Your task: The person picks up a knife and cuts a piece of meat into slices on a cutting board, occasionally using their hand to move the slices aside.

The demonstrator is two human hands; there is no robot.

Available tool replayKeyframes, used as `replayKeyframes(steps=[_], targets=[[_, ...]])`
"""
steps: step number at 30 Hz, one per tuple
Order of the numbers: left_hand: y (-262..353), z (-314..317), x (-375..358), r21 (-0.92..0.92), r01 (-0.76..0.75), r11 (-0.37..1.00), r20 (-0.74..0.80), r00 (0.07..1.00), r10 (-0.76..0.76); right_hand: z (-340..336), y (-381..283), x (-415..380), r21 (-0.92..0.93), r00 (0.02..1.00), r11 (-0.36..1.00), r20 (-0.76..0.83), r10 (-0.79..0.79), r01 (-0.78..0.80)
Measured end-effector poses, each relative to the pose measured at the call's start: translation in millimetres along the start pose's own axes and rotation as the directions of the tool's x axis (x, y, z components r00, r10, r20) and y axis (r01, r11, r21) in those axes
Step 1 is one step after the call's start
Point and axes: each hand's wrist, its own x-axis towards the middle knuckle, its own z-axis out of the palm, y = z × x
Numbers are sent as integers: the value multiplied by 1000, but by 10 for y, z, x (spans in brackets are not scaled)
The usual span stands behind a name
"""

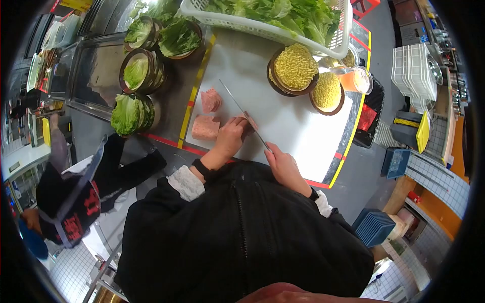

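My right hand [284,165] is closed around the handle of a long kitchen knife [233,96], whose blade slants up and left across the white cutting board [303,136]. Curled fingers of my left hand [231,137] hold a piece of pink luncheon meat [251,120] against the blade; most of that piece is hidden by the hand. To the left of this hand sits a larger block of luncheon meat [205,128]. Just above the block lies a small stack of cut slices [210,101].
A white plastic basket [252,28] of lettuce stands at the board's far edge. Bowls of noodles [295,67] sit at the right, near an orange container [353,81]. Bowls of lettuce [135,72] line the left. A co-worker [76,202] in an apron is at the left.
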Motion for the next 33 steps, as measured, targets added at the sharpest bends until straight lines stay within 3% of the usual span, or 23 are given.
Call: replayKeyframes(steps=[4,6,10,12,13,15,16,17,18,19,20,21,23,25,26,27,31,33], targets=[[12,16,-15,18,0,1000,-24,1000,1,77,110,23,-4,999,1000,-41,-21,21],[22,5,1,24,-9,1000,-54,998,11,86,207,31,147,996,986,-56,-74,82],[-47,-1,-18,-6,12,1000,-33,999,-12,3,211,-31,245,995,965,-58,-77,88],[-257,138,-109,-512,227,829,8,966,-259,-177,82,-143,461,997,885,61,43,-66],[-238,66,-76,-560,189,807,-27,969,-246,-253,58,-173,458,997,887,61,40,-64],[-164,-149,29,-712,336,616,144,929,-341,-389,-4,-213,652,991,750,126,39,-112],[-97,-248,76,-713,335,616,143,929,-340,-453,-85,-232,722,987,675,140,73,-153],[-33,-344,124,-880,397,261,287,882,-374,-512,-110,-240,720,988,677,140,70,-150],[16,-429,154,-902,410,-133,430,834,-345,-578,-112,-243,786,976,586,211,44,-197],[57,-504,172,-905,405,-131,424,836,-347,-611,-113,-236,837,960,488,279,8,-248],[85,-573,192,-886,409,-219,457,853,-253,-592,-103,-214,865,948,406,317,9,-294],[91,-614,192,-855,420,-305,480,863,-157,-582,-80,-195,864,947,409,320,3,-293],[30,-545,159,-856,399,-328,464,874,-147,-563,-28,-161,900,896,152,427,-120,-408],[54,-494,151,-815,380,-438,433,901,-25,-517,-16,-133,876,876,146,475,-88,-460],[101,-421,155,-830,366,-422,452,883,-124,-514,-8,-114,860,843,147,509,-172,-489],[156,-437,154,-830,365,-422,453,883,-125,-510,-5,-109,842,803,148,540,-252,-519],[263,-515,191,-794,387,-468,514,839,-178,-506,-34,-97,802,773,153,597,-215,-577],[171,-512,193,-793,402,-458,501,858,-115,-482,0,-85,807,766,97,585,-268,-582]])
